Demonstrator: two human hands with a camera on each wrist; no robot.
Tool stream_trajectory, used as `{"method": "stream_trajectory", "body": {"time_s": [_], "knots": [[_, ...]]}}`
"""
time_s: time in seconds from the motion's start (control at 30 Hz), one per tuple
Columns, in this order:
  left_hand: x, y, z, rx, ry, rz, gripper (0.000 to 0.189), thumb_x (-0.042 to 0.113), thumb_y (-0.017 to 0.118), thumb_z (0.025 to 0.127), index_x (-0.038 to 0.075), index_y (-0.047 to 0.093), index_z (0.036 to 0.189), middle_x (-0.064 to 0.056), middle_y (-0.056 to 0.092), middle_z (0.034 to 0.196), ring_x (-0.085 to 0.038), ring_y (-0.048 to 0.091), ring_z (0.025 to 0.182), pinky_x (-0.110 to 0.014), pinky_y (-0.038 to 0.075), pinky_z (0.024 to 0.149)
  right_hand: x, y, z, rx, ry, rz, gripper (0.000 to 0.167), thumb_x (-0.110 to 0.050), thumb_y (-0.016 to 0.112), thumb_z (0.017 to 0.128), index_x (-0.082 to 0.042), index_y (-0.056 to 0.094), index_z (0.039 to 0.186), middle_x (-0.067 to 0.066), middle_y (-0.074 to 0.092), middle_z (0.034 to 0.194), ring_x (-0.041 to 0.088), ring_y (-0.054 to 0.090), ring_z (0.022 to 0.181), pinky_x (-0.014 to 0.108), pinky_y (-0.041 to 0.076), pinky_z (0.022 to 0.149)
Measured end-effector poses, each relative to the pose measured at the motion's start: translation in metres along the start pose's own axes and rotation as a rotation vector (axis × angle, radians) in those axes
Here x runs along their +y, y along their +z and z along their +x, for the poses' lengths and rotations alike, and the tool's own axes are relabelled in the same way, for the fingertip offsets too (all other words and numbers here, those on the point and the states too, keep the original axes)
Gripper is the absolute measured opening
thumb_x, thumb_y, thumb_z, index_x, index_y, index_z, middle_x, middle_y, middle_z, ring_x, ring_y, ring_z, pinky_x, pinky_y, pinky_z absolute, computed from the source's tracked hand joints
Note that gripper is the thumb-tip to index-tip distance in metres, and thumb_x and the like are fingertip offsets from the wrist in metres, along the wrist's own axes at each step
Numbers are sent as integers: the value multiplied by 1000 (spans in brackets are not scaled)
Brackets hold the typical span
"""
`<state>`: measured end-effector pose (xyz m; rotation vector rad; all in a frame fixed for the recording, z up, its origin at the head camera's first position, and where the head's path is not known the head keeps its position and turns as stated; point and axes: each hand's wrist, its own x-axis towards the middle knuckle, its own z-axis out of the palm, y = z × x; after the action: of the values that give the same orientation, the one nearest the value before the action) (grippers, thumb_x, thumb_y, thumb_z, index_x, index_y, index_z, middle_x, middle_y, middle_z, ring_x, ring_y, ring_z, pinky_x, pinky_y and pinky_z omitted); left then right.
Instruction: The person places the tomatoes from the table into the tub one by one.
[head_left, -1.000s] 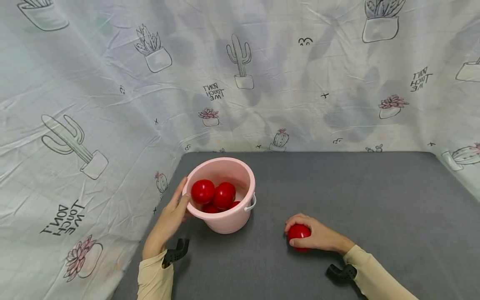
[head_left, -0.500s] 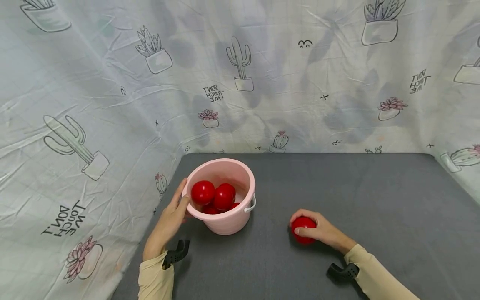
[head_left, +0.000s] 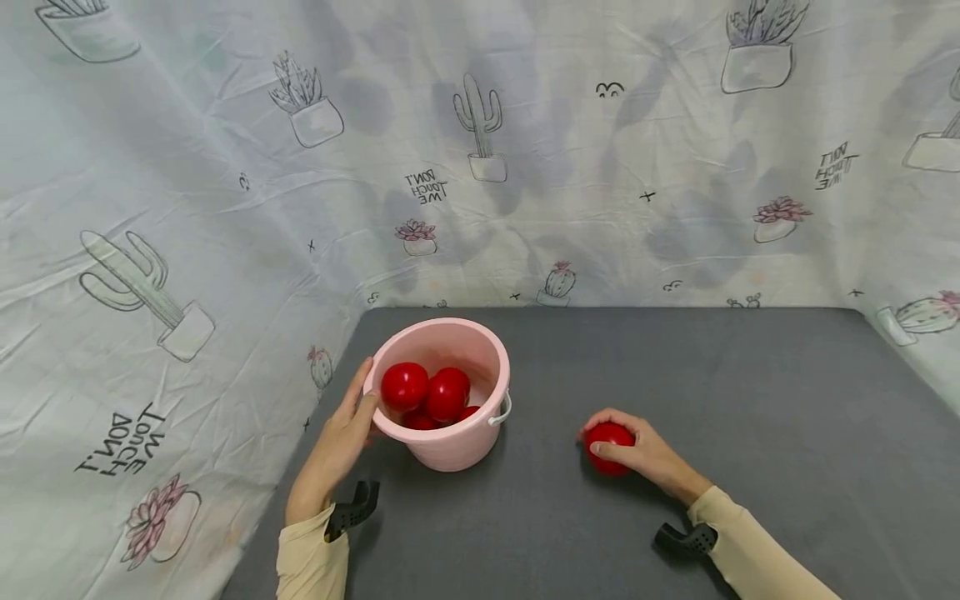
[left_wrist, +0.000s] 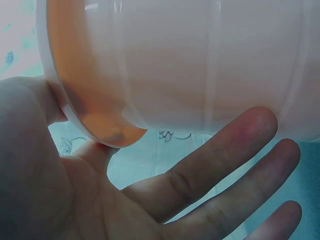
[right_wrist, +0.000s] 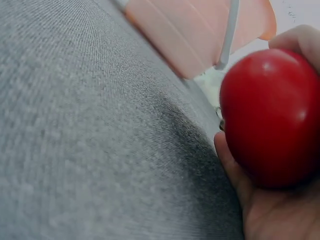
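Note:
My right hand (head_left: 641, 454) holds a smooth, glossy red fruit (head_left: 606, 448), rounded like a tomato or apple, low over the grey table. In the right wrist view the thumb and fingers curve round the red fruit (right_wrist: 270, 120), and a dark shadow lies on the cloth beside it. To the left stands a pink bucket (head_left: 453, 450) tilted toward me. My left hand (head_left: 337, 446) grips its left rim; in the left wrist view the thumb lies over the rim while another fingertip touches the bucket wall (left_wrist: 170, 65). Several similar red fruits (head_left: 405, 386) lie inside the bucket.
The grey table (head_left: 712, 375) stretches past both hands to a pale curtain (head_left: 562, 167) printed with potted cacti, which also hangs along the left side. The bucket's white handle (head_left: 500, 408) hangs on its right side. Each wrist wears a black mount (head_left: 686, 542).
The right hand with the red fruit has shifted slightly away from me and to the right. The left hand and bucket keep their place.

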<state>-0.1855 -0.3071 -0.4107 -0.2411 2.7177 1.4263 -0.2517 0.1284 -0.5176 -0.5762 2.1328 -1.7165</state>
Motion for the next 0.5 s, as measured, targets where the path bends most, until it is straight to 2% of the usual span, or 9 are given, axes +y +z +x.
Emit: {"method": "stream_trajectory", "body": {"time_s": [0.13,0.27,0.37,0.5], "knots": [[-2,0,-1,7,-5,7,61,58,33,105,52,6,159,-12,38,161,-25,66,106,-45,56,91,-2,4,7,59,19,1,29,-25,68,96,-12,65,123,13,64,129,27,58,111,39,58,81],[-4,1,1,3,18,-3,60,58,33,105,52,7,159,-12,40,160,-24,67,106,-47,56,92,-8,5,17,151,20,39,30,-27,69,97,-12,64,122,10,63,126,27,58,111,39,57,82],[-6,1,2,-3,28,-17,59,58,33,106,52,8,159,-12,41,159,-22,68,106,-48,56,93,-17,3,28,209,11,71,33,-29,68,97,-11,64,124,5,63,125,24,58,112,39,57,84],[-6,1,3,-4,29,-29,57,56,33,106,53,10,158,-11,41,159,-22,68,105,-49,55,95,-36,-4,45,242,-22,97,37,-31,65,99,-8,61,127,-2,63,124,22,55,116,37,56,86]]}}
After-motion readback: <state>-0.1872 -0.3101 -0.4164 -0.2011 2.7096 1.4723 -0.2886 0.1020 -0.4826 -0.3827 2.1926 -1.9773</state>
